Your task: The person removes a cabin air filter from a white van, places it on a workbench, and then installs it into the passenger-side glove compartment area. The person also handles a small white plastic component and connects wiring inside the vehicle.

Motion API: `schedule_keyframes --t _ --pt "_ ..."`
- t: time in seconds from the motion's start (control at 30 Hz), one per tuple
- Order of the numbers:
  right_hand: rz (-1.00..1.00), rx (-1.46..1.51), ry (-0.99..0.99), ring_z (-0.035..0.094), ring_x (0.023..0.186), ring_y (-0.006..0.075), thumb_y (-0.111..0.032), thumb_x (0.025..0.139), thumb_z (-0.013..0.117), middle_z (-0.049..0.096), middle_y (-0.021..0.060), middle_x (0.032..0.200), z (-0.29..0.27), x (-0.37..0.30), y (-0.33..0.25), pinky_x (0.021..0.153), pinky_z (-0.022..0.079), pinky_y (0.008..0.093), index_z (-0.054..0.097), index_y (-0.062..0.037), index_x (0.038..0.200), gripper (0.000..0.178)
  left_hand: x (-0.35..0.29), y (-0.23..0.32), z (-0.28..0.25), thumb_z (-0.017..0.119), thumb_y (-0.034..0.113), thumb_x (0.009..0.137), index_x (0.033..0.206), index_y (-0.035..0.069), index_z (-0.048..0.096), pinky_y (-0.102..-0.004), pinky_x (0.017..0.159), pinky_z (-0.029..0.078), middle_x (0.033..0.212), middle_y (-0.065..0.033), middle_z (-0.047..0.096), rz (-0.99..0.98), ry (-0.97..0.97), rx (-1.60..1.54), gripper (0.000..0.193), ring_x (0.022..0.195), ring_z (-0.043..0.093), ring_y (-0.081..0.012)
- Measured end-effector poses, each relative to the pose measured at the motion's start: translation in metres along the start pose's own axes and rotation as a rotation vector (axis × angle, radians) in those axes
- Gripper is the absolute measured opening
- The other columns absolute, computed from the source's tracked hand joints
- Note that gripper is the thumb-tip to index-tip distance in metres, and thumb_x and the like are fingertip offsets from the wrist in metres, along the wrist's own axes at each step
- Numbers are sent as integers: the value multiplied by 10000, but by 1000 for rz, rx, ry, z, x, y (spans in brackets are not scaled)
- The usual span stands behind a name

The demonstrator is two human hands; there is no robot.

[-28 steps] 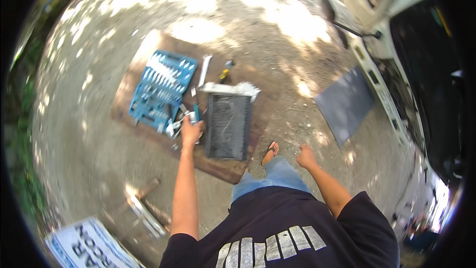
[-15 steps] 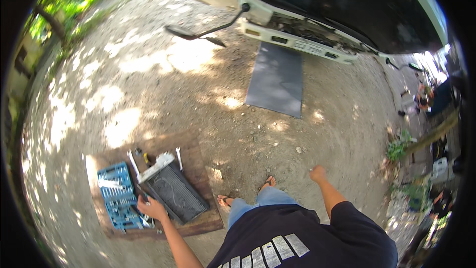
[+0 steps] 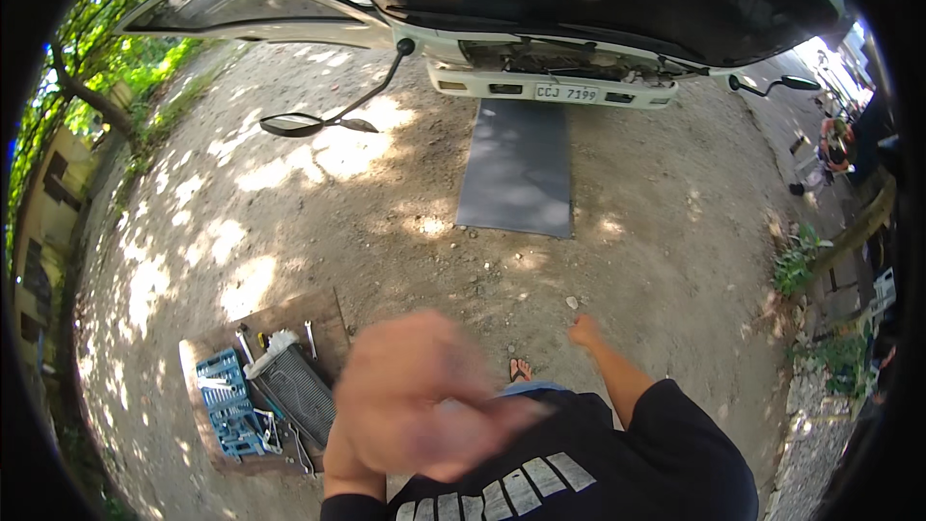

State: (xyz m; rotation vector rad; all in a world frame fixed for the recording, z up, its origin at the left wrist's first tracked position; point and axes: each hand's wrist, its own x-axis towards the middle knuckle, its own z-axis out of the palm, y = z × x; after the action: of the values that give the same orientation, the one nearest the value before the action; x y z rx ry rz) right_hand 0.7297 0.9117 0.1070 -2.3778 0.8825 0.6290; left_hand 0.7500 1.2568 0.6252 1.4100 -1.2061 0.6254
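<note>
My left hand (image 3: 420,396) is raised close to the camera, large and smeared by motion. Its fingers are bent, but I cannot tell whether they hold anything. It hides part of my body and the ground behind. Out to the right, my right hand (image 3: 582,328) hangs over the dirt with its fingers curled in; whatever may be inside is hidden. On a wooden board (image 3: 328,314) at the lower left lie a blue socket set case (image 3: 230,415), a dark finned radiator-like part (image 3: 297,393), a wrench (image 3: 311,340) and several loose tools.
Ahead stands a white vehicle (image 3: 453,77) with its front panel raised, its door (image 3: 289,24) open and a mirror (image 3: 294,123) jutting out. A grey mat (image 3: 516,174) reaches under its bumper. Plants (image 3: 796,260) and clutter line the right side.
My left hand has left the tools on the board and come up close to the camera. The view has shifted, showing more of the vehicle. My right hand stays curled at my side.
</note>
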Motion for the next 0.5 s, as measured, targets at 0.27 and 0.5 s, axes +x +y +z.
schedule_keyframes --t 0.27,0.5 --pt "60 43 61 681 1089 367 -129 834 660 715 237 1125 -24 15 81 888 540 456 717 33 1094 311 83 32 86 791 101 604 733 111 523 -260 440 305 671 -17 507 196 -89 12 298 515 414 -141" --pt "-259 -397 79 700 882 386 -221 862 626 731 229 963 27 85 236 818 540 454 741 35 953 295 86 2 78 786 56 678 868 110 498 -260 464 334 732 -28 527 187 -7 -13 349 550 440 -132"
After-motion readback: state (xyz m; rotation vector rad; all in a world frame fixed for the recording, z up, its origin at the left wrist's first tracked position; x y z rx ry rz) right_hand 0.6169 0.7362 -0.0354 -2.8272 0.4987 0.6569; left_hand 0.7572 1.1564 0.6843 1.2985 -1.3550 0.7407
